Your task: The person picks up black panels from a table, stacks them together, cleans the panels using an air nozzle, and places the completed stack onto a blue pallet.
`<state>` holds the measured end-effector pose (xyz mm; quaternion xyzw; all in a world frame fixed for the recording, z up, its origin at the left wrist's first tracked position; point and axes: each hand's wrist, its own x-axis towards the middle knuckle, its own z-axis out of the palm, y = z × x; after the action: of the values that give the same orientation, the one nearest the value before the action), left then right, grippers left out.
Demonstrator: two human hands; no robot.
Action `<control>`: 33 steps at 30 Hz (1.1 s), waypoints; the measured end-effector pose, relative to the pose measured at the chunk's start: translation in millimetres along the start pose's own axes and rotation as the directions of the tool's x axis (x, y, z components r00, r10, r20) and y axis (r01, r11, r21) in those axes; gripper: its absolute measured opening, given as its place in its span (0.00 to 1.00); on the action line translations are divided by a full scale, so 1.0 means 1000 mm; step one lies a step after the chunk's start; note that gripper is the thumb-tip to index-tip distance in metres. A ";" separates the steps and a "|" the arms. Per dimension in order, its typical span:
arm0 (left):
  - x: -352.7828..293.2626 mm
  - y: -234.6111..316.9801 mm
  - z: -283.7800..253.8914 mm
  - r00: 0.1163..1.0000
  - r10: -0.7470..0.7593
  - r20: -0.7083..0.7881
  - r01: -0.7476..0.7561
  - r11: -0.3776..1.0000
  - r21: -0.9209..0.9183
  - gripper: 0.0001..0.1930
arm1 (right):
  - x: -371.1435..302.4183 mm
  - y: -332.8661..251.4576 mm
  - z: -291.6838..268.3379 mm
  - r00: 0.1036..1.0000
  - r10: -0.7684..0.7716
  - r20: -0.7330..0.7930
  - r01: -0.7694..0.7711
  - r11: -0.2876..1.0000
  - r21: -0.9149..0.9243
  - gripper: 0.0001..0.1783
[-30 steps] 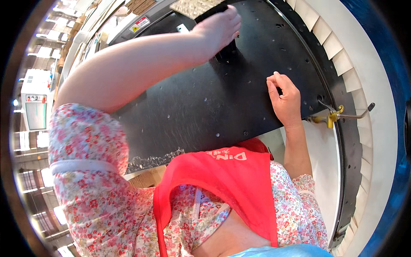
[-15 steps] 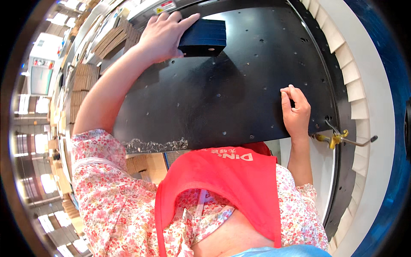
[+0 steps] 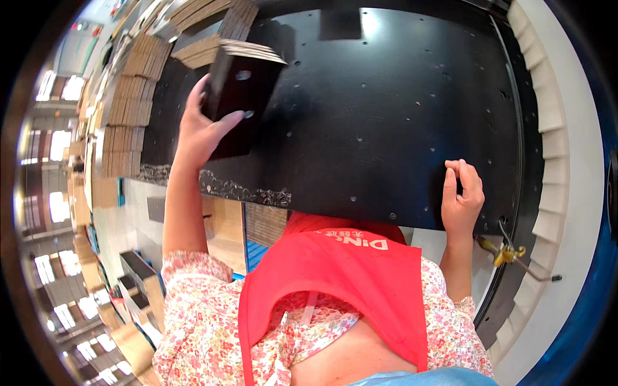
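Note:
My left hand (image 3: 201, 132) grips a block of stacked boards (image 3: 248, 96), thumb on the dark front face and fingers round its left side. Two pale round spots show on that face, and layered light brown edges show along the top. The block is tilted over the left part of a black worktop (image 3: 360, 174); whether it touches the surface I cannot tell. My right hand (image 3: 465, 196) hovers near the worktop's right front corner, thumb and fingertips drawn together with nothing visible between them.
Stacks of brown boards (image 3: 125, 122) line the worktop's left side, with more (image 3: 209, 16) at the far left. A yellow-handled fitting (image 3: 508, 255) sits at the right edge, beside a pleated white cover (image 3: 553, 128). A dark square (image 3: 341, 26) shows at the far edge.
My left hand has come nearer from the far part of the worktop, bringing the block with it and tilting it. My right hand keeps its curled pose. The view has shifted.

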<state>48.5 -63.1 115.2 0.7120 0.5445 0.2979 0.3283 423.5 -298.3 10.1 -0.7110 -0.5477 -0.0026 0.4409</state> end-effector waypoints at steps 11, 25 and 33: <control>-0.247 -0.142 -0.129 0.618 -0.536 -0.574 -0.189 0.608 -0.771 0.26 | -0.005 -0.116 0.095 0.842 -0.287 0.456 0.132 0.931 0.341 0.08; -0.443 -0.350 -0.165 -0.022 -0.812 -0.583 -0.277 0.565 -0.777 0.25 | -0.034 -0.250 0.234 0.598 -0.572 0.561 0.521 0.809 0.270 0.13; -0.394 -0.388 -0.144 0.194 -0.903 -0.383 -0.399 0.283 -0.872 0.37 | -0.028 -0.257 0.229 0.605 -0.614 0.507 0.602 0.770 0.212 0.12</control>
<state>-379.7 -350.8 -130.9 -0.0982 0.4899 0.8056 0.3182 101.9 -172.4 16.5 -0.4475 -0.8584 0.0574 0.2440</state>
